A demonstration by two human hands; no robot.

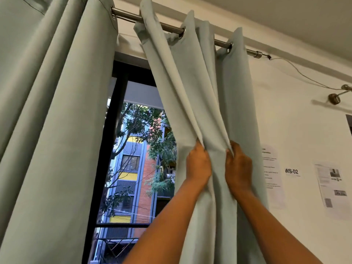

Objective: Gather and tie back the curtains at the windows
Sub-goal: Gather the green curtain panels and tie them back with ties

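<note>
I look up at the window (131,159) and see both arms raised to the right curtain (200,92). My left hand (199,164) holds a bunch of folds on the window side of this curtain; its fingers are closed on the cloth and pinch it. My right hand (238,166) grips the folds just beside it, toward the wall (304,121), and its fingers are also clamped on the cloth. Between the two hands a narrow strip of cloth hangs down. The curtain is pale green and hangs by metal rings from the rod (167,27) above. The left curtain (47,130) hangs well apart, on the other side of the open gap, and no hand touches it. Through the gap I see a building and trees outside. On the wall at the right are printed sheets and a label (291,171) that reads WS-02.
</note>
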